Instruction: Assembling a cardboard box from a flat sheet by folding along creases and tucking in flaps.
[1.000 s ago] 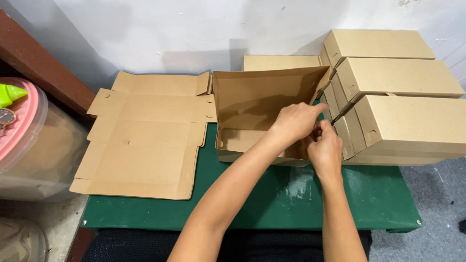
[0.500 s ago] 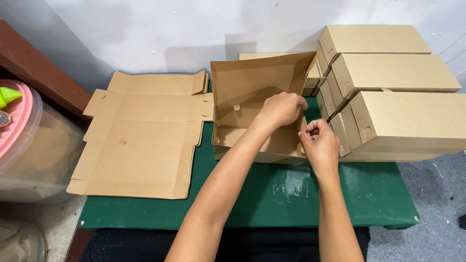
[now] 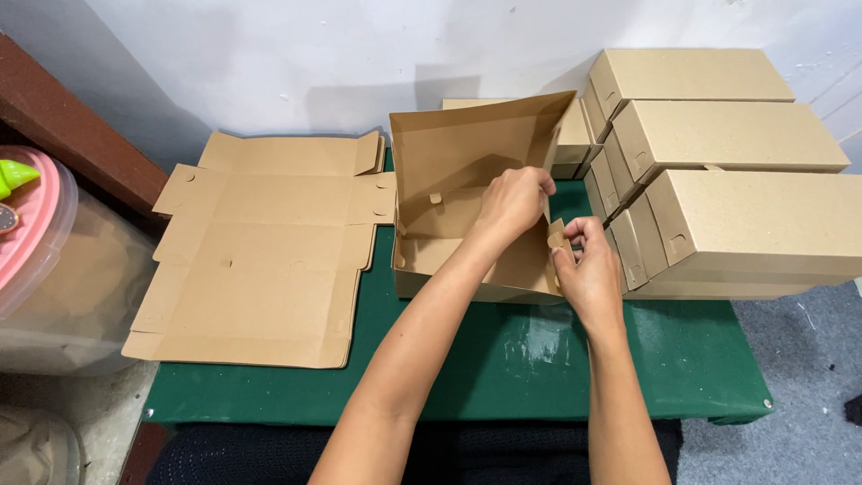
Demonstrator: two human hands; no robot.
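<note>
Right hand (image 3: 588, 260): fingers curled, thumb and fingertips pinching a small cardboard side flap (image 3: 557, 238) at the right end of the half-folded box (image 3: 458, 193).

Left hand (image 3: 514, 202): reaches across into the box, fingers bent over the upper edge of its right side wall, just above the flap; the two hands are nearly touching.

Half-folded box: brown corrugated cardboard, open at the top, rear panel standing upright and leaning slightly; sits on the green table (image 3: 539, 359), near its middle, front edge facing the person.

Flat box blank (image 3: 260, 251): unfolded die-cut cardboard, flaps and tabs spread out, lying left of the half-folded box and overhanging the table's left edge.

Finished boxes (image 3: 736, 189): closed brown cartons, stacked and leaning at right, just beside the right hand; more stand behind the half-folded box against the white wall.

Clear plastic tub (image 3: 45, 287): pink lid, far left, off the table.
</note>
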